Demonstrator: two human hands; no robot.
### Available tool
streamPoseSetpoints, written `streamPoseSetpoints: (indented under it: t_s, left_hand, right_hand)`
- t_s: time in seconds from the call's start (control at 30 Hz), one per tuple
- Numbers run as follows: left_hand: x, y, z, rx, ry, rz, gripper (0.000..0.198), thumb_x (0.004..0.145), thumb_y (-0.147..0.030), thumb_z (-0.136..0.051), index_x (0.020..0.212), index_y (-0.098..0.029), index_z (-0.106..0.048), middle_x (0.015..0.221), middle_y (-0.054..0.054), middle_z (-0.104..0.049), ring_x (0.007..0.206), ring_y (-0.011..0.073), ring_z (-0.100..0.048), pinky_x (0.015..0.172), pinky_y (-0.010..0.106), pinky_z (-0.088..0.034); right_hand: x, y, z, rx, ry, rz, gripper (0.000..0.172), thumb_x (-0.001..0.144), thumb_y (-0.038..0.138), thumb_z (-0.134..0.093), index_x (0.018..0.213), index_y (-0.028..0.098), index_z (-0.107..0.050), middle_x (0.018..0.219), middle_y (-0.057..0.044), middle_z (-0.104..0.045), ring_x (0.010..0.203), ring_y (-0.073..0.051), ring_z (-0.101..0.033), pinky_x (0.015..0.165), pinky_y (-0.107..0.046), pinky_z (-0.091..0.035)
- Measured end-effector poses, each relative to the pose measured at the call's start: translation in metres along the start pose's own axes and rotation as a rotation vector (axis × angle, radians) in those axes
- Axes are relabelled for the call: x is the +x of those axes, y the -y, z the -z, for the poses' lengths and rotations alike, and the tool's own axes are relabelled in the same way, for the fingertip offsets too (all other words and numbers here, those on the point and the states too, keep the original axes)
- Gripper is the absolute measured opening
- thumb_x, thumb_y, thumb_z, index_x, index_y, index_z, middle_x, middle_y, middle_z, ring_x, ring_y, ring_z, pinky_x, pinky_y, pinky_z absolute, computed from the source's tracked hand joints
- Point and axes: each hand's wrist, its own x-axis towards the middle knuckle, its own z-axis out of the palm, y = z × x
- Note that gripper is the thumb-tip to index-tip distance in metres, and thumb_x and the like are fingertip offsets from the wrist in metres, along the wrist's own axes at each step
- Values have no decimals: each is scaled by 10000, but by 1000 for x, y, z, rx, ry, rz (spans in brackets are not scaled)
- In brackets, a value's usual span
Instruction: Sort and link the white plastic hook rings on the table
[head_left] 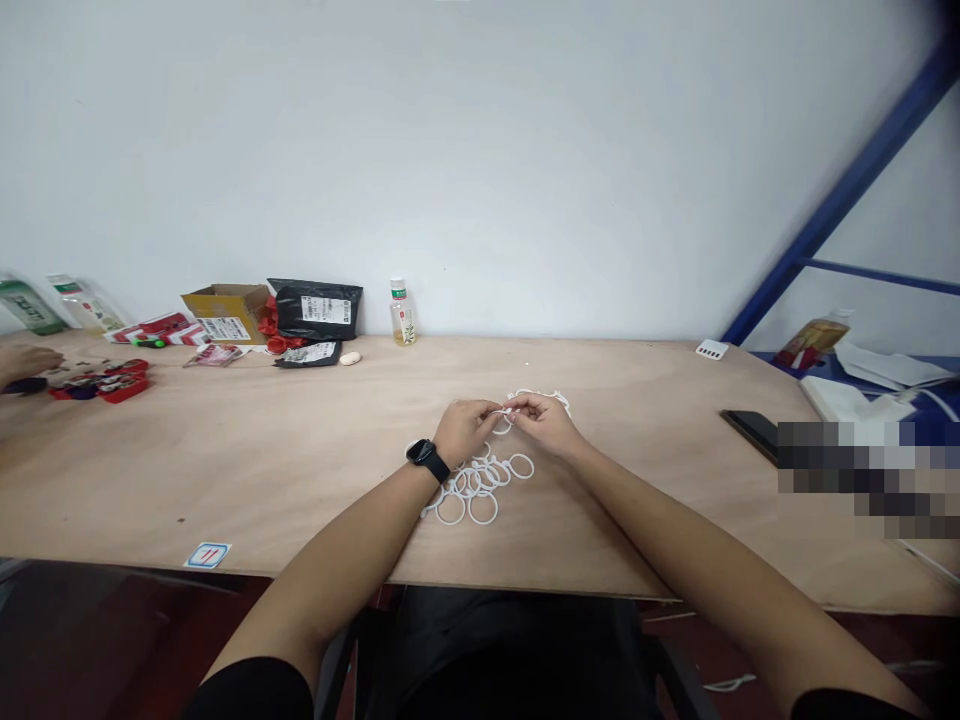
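My left hand (465,430), with a black watch on its wrist, pinches a small white plastic ring (502,430) from the left. From the right, my right hand (550,424) closes its fingertips on the top of the same ring, which looks like a curtain ring. The fingers hide part of it. Several more white rings (483,508) with small knobs lie overlapping on the wooden table (600,520), nearer to me and beside my left wrist. Just behind my right hand is another group of white pieces (564,404), partly covered.
Along the wall stand a drink bottle (403,315), a black parcel bag (315,310) and a cardboard box (229,312). At far left, another person's hand (28,362) is near red trays (124,383). A phone (750,432) lies on the right.
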Motion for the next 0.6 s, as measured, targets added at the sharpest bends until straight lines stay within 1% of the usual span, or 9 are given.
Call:
streamPoseSetpoints:
  t_s: [0.1, 0.2, 0.3, 0.43, 0.5, 0.6]
  left_hand:
    - [0, 0, 0, -31, -2, -6, 243, 907, -354, -550, 988, -212, -730, 896, 34, -755, 796, 159, -679, 781, 264, -500]
    - [0, -2, 2, -57, 6, -71, 229, 898, -340, -563, 994, -218, -732, 883, 23, -757, 776, 145, -685, 769, 248, -493]
    - [0, -6, 3, -46, 43, -112, 225, 902, -319, -551, 979, -210, -732, 857, 24, -754, 763, 141, -685, 766, 242, -487]
    - [0, -9, 2, -23, 69, -102, 211, 892, -323, -564, 958, -202, -724, 847, 26, -749, 773, 151, -681, 789, 256, -488]
    - [0, -7, 2, -35, 56, -93, 222, 892, -325, -566, 1014, -206, -708, 895, 29, -749, 812, 155, -682, 813, 262, -491]
    - [0, -1, 3, -8, -18, -65, 278, 877, -342, -587, 1097, -196, -675, 979, 44, -739, 903, 171, -673, 867, 284, -487]
  right_hand:
    - [0, -1, -1, 9, 10, -1, 238, 701, 352, -664, 860, 175, -670, 749, -29, -679, 635, -142, -598, 588, -261, -484]
    - [1, -1, -2, -1, -15, -12, 168, 685, 295, -626, 804, 180, -654, 694, -12, -655, 595, -133, -571, 572, -255, -463]
    - [2, -1, -1, -47, -49, 16, 105, 661, 233, -562, 714, 183, -636, 645, -2, -629, 577, -132, -553, 569, -255, -443]
    - [2, 1, -1, -104, -75, 66, 135, 656, 203, -493, 646, 186, -627, 642, -8, -632, 613, -147, -567, 599, -266, -441]
    - [2, 1, 0, -130, -86, 74, 181, 666, 194, -474, 694, 183, -652, 671, -16, -649, 629, -156, -578, 609, -274, -449]
    - [2, 1, 8, -264, -157, 123, 281, 699, 174, -475, 871, 178, -697, 782, -40, -685, 656, -167, -591, 633, -293, -471]
